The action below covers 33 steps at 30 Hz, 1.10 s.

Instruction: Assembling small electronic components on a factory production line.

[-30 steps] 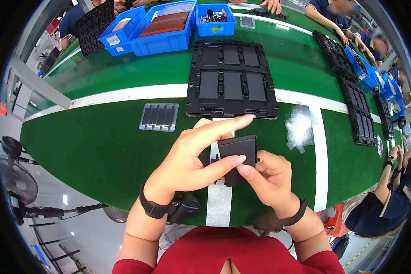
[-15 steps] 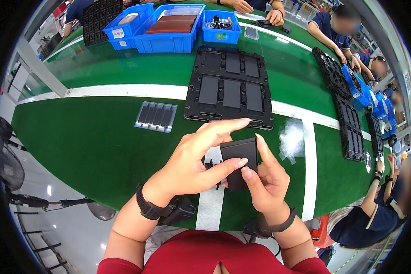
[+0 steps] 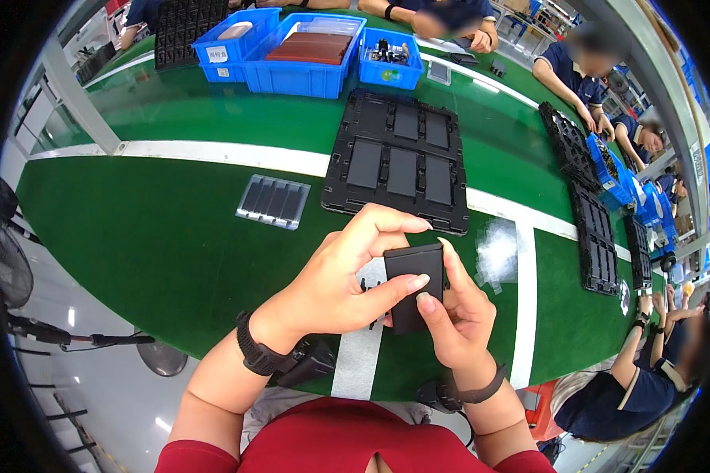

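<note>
Both my hands hold a flat black rectangular case above the green table, tilted with its broad face toward me. My left hand grips it from the left, thumb pressed on the face and index finger arched over the top edge. My right hand wraps its right side, with the thumb on the face and fingers along the edge. Small black parts show behind my left hand, too covered to identify. Just beyond lies a large black moulded tray with flat dark rectangular pieces in its pockets.
Left of the tray lies a clear plastic tray with dark strips; clear film sheets lie to the right. Blue bins stand at the far side. Co-workers sit along the far and right edges, near more black trays.
The view has shifted slightly, so the table's contents sit a little lower. My hands keep their hold on the case; my left index finger looks more bent.
</note>
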### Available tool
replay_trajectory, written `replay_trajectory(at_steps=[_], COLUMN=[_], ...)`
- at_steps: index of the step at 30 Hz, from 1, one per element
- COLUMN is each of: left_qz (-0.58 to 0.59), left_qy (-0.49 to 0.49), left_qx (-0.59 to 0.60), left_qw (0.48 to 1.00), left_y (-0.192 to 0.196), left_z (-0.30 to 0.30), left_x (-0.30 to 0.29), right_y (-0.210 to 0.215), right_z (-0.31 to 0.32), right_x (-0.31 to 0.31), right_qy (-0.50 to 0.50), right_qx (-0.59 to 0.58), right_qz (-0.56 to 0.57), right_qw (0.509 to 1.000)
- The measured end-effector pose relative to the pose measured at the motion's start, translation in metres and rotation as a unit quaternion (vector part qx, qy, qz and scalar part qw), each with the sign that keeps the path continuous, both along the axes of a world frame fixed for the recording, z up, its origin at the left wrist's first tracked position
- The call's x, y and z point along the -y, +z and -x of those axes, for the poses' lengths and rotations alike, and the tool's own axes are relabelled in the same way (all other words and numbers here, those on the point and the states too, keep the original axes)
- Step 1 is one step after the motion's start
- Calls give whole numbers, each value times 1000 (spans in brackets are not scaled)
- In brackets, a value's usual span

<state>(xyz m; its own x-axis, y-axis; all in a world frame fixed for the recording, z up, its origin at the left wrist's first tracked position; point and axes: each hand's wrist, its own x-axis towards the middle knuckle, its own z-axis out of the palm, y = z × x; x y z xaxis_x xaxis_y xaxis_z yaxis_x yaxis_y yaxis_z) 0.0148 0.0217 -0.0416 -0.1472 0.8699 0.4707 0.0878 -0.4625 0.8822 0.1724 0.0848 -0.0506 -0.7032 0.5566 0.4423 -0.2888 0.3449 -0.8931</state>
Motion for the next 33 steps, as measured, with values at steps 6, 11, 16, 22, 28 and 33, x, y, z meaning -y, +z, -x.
replay_trajectory(at_steps=[6,11,16,22,28,33], left_qz=[1,-11,21,60,23,124], left_qy=[1,9,-6,-142,-97,-24], left_qx=[24,-49,-84,-14,-198,40], left_qw=[1000,999,996,988,975,991], left_y=[7,13,27,22,20,12], left_z=[-1,6,18,37,40,41], left_x=[5,7,4,-3,-1,17], right_y=[12,-4,-5,-8,-14,-24], right_z=[-7,-17,-12,-14,-15,-23], right_x=[3,-16,-23,-30,-23,-21], right_qy=[87,273,329,365,352,311], right_qx=[-11,35,3,28,22,-35], right_qz=[201,332,422,451,465,494], right_qw=[976,902,845,814,812,811])
